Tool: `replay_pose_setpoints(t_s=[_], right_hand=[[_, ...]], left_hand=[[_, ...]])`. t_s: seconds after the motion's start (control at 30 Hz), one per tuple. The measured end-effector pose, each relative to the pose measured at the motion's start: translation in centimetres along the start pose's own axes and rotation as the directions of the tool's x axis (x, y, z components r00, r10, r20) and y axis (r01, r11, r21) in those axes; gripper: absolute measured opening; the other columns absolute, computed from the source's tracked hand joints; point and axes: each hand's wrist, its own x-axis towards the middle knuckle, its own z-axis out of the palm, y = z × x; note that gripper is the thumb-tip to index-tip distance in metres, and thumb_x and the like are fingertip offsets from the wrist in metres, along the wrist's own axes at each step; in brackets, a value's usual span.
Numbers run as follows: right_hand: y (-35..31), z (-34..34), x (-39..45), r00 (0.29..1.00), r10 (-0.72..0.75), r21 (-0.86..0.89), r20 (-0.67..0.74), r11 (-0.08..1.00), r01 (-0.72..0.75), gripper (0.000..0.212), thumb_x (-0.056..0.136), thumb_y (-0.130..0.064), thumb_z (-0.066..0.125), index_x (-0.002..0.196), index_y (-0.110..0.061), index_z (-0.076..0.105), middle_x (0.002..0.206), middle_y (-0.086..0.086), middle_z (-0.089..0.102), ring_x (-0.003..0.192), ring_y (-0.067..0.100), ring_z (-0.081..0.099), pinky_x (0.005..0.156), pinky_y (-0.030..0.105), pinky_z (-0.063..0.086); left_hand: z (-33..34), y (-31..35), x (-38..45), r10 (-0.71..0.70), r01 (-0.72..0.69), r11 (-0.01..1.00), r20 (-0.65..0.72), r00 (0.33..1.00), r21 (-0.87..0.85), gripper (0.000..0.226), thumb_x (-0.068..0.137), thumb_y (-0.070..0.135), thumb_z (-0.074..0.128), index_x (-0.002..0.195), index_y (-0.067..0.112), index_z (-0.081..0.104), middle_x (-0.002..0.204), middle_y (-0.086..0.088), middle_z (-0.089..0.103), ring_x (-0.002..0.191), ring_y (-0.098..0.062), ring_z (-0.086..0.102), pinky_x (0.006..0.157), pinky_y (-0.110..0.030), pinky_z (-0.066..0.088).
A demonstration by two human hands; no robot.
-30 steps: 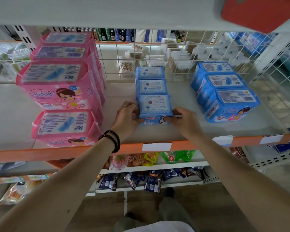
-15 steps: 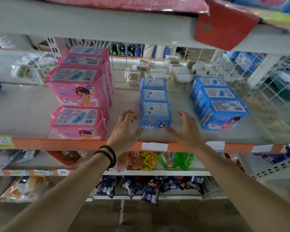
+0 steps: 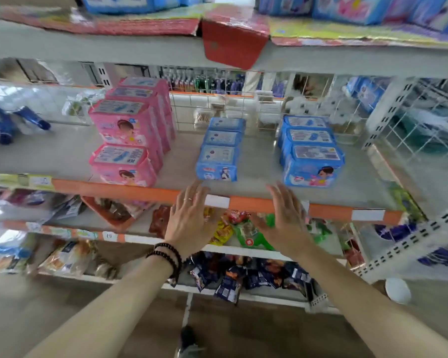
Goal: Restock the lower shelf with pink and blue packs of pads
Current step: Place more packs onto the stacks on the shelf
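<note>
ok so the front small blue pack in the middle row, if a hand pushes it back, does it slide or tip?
Probably slides. The front small blue pack sits low and flat on the smooth shelf, so tipping looks unlikely. Its wrapper looks like soft glossy film, so it likely dents and feels light. It sits against the pack behind, so a push would likely shift that row too.

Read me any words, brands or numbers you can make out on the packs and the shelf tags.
Nothing reads clearly.
Pink packs: printing blurred.
Small blue packs: printing too small.
Large blue packs: label blurred.
White tags on the orange shelf edge: look blank.
Yellow-green price tag: unreadable.
</note>
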Motion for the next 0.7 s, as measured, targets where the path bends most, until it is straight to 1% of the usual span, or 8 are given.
replay_pose_setpoints(t_s=[0.07,0.2,0.33,0.4,0.47,0.53,0.7], right_hand=[[0.5,-0.4,-1.3,1.000,-0.010,0.021,0.005,1.000,0.010,0.081,0.092,-0.068,0.045,0.156,-0.030,0.013,0.166,-0.003,0.002,0.153,0.021,0.000,0.122,0.056,0.009],[0.7,-0.5,-4.0,0.998,-0.035,0.004,0.052,0.999,0.035,0.079,0.094,-0.065,0.047,0.156,-0.028,0.013,0.166,-0.003,-0.001,0.153,0.022,-0.004,0.120,0.060,0.007],[0.4,-1.4,-5.4,0.994,-0.079,0.028,0.077,0.997,0.077,0.070,0.095,-0.063,0.047,0.152,-0.030,0.025,0.166,-0.006,-0.005,0.152,0.018,-0.010,0.120,0.063,0.005],[0.1,-2.4,-5.5,0.995,-0.086,0.044,0.058,0.996,0.083,0.070,0.093,-0.066,0.045,0.151,-0.030,0.028,0.166,-0.007,-0.006,0.151,0.016,-0.011,0.120,0.061,0.005],[-0.2,-3.2,-5.7,0.996,-0.092,0.040,0.011,0.995,0.091,0.073,0.089,-0.070,0.039,0.150,-0.031,0.029,0.166,-0.008,-0.005,0.151,0.016,-0.011,0.120,0.059,0.005],[-0.4,-3.7,-5.7,0.995,-0.100,0.035,-0.022,0.994,0.100,0.073,0.087,-0.072,0.035,0.149,-0.033,0.030,0.165,-0.008,-0.004,0.151,0.016,-0.011,0.119,0.060,0.006],[-2.0,-3.8,-5.1,0.995,-0.090,0.014,-0.046,0.996,0.090,0.077,0.083,-0.076,0.027,0.147,-0.033,0.033,0.165,-0.008,-0.003,0.151,0.016,-0.011,0.119,0.060,0.006]], left_hand=[[0.1,1.0,-1.9,-0.007,0.007,1.000,0.002,1.000,-0.001,0.063,0.094,0.064,0.036,0.145,0.027,0.038,0.161,0.001,0.026,0.146,-0.027,0.026,0.117,-0.053,0.030],[0.3,1.9,-5.2,-0.020,0.020,0.999,0.003,1.000,0.046,0.061,0.095,0.063,0.037,0.146,0.030,0.036,0.163,0.003,0.021,0.150,-0.027,0.020,0.119,-0.055,0.025],[-0.2,2.7,-6.9,0.000,-0.001,0.996,0.003,1.000,0.085,0.063,0.093,0.066,0.033,0.144,0.031,0.037,0.164,0.004,0.020,0.150,-0.028,0.020,0.118,-0.056,0.025],[-0.9,3.1,-6.8,-0.011,0.010,0.996,0.008,1.000,0.094,0.068,0.091,0.068,0.031,0.146,0.029,0.037,0.164,0.002,0.019,0.150,-0.028,0.019,0.119,-0.056,0.022],[-1.6,3.7,-6.6,-0.007,0.006,0.994,0.010,1.000,0.109,0.073,0.089,0.069,0.028,0.149,0.027,0.036,0.164,0.000,0.020,0.150,-0.029,0.017,0.120,-0.054,0.020],[-2.1,4.2,-6.3,0.026,-0.025,0.992,-0.006,1.000,0.123,0.073,0.090,0.069,0.028,0.149,0.027,0.035,0.164,-0.001,0.021,0.150,-0.029,0.018,0.120,-0.054,0.020],[-2.9,4.1,-6.0,0.058,-0.056,0.992,-0.015,0.998,0.110,0.071,0.091,0.068,0.029,0.149,0.029,0.034,0.165,0.002,0.018,0.150,-0.029,0.019,0.119,-0.056,0.022]])
